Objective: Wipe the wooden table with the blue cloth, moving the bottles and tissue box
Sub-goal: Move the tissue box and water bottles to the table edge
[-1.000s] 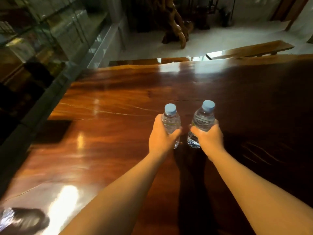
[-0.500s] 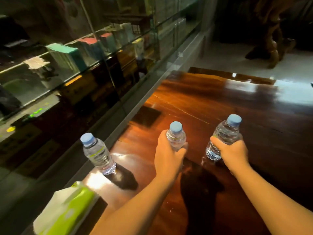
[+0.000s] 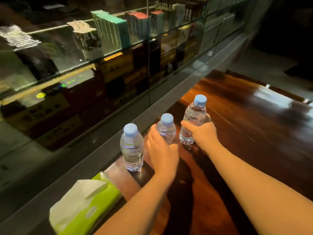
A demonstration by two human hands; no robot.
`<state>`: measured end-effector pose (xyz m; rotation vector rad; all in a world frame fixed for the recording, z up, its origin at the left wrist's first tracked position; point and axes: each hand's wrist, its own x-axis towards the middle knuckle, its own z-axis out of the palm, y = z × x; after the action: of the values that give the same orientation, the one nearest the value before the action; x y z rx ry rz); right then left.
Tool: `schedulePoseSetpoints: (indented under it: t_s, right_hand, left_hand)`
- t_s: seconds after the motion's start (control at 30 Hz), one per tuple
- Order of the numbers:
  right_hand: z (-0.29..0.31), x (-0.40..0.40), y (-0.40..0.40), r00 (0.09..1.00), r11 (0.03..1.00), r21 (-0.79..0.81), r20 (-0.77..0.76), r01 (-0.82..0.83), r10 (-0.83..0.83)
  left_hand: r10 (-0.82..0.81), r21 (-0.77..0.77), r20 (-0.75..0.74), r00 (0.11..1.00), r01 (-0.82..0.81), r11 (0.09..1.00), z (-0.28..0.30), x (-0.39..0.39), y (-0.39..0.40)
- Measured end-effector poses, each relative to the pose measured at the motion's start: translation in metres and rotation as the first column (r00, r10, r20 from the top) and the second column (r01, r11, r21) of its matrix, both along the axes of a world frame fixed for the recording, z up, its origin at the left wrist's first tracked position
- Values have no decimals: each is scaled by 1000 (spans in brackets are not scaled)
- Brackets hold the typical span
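Note:
My left hand (image 3: 160, 151) is wrapped around a clear water bottle with a blue cap (image 3: 166, 126). My right hand (image 3: 203, 134) grips a second such bottle (image 3: 194, 114), a little farther along the glossy wooden table (image 3: 254, 133). Both bottles are upright near the table's left edge. A third bottle (image 3: 131, 148) stands free just left of my left hand. A green and white tissue pack (image 3: 84, 206) lies at the near left edge. The blue cloth is not in view.
A grey ledge (image 3: 118, 131) runs along the table's left side, with a glass display case (image 3: 101, 56) of boxed goods behind it. The table stretches away to the right, and dim floor shows beyond its far end.
Both hands have carried their bottles left toward the table's edge, beside the standing third bottle. The view has swung further left, so the tissue pack and display case fill more of it.

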<state>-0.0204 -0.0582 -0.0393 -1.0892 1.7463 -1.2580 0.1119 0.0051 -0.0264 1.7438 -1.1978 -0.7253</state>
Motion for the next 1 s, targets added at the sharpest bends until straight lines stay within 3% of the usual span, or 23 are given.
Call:
schedulePoseSetpoints:
  t_s: [0.53,0.8,0.9,1.0]
  right_hand:
    - [-16,24,-51,998,997,45,13,-69,68]
    - [-16,18,-32,992,981,149,39,-128,124]
    - [-10,9,-12,990,966,240,-81,-92,114]
    - [9,-7,18,949,970,238,-293,-46,117]
  left_hand:
    - [109,-46,23,994,-108,993,-10,-2,-20]
    - [63,100,-84,994,-55,994,-22,-3,5]
    - [66,169,-101,993,-48,984,-26,-6,33]
    - [-48,227,71,996,31,973,-20,-4,57]
